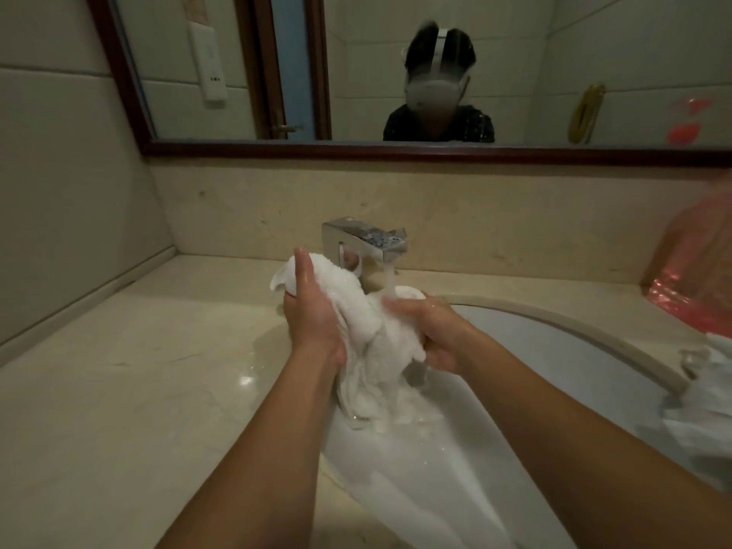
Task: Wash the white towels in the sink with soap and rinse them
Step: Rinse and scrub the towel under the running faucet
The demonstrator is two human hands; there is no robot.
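Note:
A wet white towel (372,334) hangs bunched over the white sink (554,350), its lower end trailing into the basin. My left hand (313,315) grips the towel's upper left part, fingers pointing up along it. My right hand (427,330) grips the towel from the right, just under the stream of water running from the chrome faucet (364,241). The water falls onto the towel beside my right hand's fingers.
A beige stone counter (138,370) surrounds the sink. A pink plastic bag (697,271) stands at the right, with a crumpled white plastic bag or cloth (701,398) on the sink's right rim. A framed mirror (396,73) hangs above the backsplash.

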